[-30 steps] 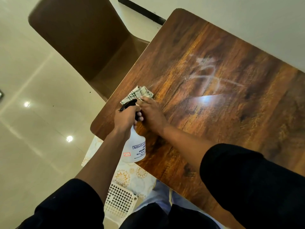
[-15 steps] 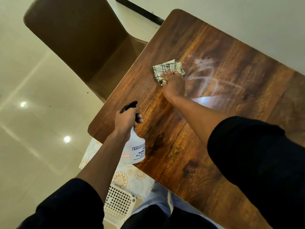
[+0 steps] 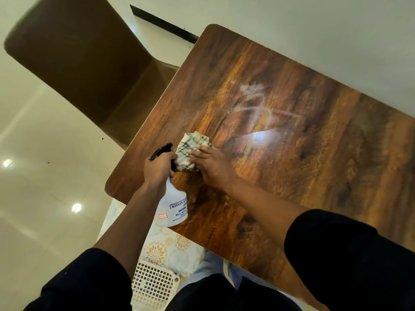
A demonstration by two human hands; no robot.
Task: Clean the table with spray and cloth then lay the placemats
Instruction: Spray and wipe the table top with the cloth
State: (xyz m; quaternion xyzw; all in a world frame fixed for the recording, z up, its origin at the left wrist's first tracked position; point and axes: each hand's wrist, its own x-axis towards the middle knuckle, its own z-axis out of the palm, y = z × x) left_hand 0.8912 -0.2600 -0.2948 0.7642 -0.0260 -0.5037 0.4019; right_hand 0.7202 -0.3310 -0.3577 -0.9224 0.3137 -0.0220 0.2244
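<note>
Bench (image 3: 292, 176): dark wood-grain top with rounded corners; it fills the right and centre of the view, and I stand at its near edge.
Left hand (image 3: 158, 170): my fingers are closed around the neck of the spray bottle (image 3: 174, 208), holding it above the bench's near left corner.
Spray bottle: white translucent body with a printed label, black trigger head (image 3: 161, 151) pointing away from me; it hangs upright from my grip.
Right hand (image 3: 210, 168): laid flat, fingers spread and pressing down on the cloth (image 3: 192, 147); it grips nothing else.
Cloth: pale, checked with dark lines, crumpled on the bench just beside my left hand; its far part sticks out beyond my fingertips.
Spray residue (image 3: 256, 102): whitish streaks on the bench top, farther from me than the cloth and apart from it.
Glare (image 3: 261, 136): 1 bright reflection between the cloth and the streaks.
Placemats (image 3: 166, 250): pale material with gold floral medallions, below the bench edge at my left side.
Basket (image 3: 153, 286): white perforated plastic, beside the placemats.
Chair (image 3: 78, 57): brown, at the bench's left side.
Sleeves (image 3: 350, 261): dark, on both upper arms.
</note>
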